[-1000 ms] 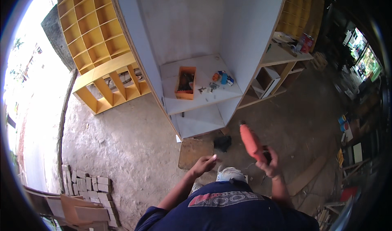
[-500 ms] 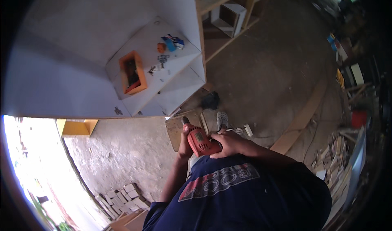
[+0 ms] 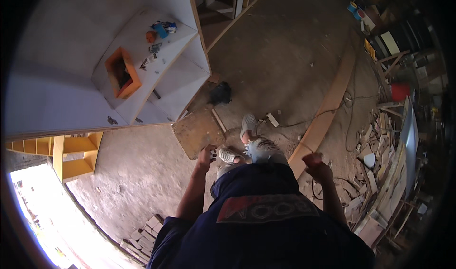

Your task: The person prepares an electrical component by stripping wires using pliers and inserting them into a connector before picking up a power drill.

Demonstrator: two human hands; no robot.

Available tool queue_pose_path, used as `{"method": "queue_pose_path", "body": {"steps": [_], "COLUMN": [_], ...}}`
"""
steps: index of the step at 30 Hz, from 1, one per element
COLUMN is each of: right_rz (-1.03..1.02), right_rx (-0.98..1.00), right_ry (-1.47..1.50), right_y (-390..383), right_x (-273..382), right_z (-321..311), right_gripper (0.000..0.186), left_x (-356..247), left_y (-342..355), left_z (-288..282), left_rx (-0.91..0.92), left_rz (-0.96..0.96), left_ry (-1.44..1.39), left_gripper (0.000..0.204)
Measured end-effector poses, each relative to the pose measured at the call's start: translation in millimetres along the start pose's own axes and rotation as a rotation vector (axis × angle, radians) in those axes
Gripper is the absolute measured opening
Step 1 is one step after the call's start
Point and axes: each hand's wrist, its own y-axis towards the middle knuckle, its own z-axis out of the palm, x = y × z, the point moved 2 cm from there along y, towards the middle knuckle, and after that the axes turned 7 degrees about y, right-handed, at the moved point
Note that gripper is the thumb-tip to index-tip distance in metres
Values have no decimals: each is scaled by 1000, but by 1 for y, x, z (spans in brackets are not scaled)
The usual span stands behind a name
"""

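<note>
Below, my left hand [image 3: 207, 154] pinches small pale pieces beside the flat brown wooden board [image 3: 198, 132] on the floor; my right hand [image 3: 317, 165] hangs curled, empty. A loose pinch could scatter them.

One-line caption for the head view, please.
Person standing on a dusty workshop floor beside a white shelf unit, left hand holding small pieces, right hand closed.

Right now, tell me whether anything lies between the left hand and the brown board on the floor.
Nothing visible does. The left hand overlaps the near corner of the brown board in this view. The light shoes stand to its right; a black lump lies beyond its far end.
</note>
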Motion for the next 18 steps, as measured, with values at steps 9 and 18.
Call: {"method": "queue_pose_path", "body": {"steps": [9, 18], "right_rz": [572, 276], "right_rx": [417, 340], "right_ry": [522, 742], "right_y": [-12, 105], "right_x": [-136, -126], "right_z": [84, 60], "right_gripper": [63, 62], "left_x": [-13, -129], "left_y": [-8, 45], "left_z": [-13, 3], "left_rx": [-241, -419], "left_rz": [92, 531], "left_ry": [2, -78], "left_gripper": [20, 25]}}
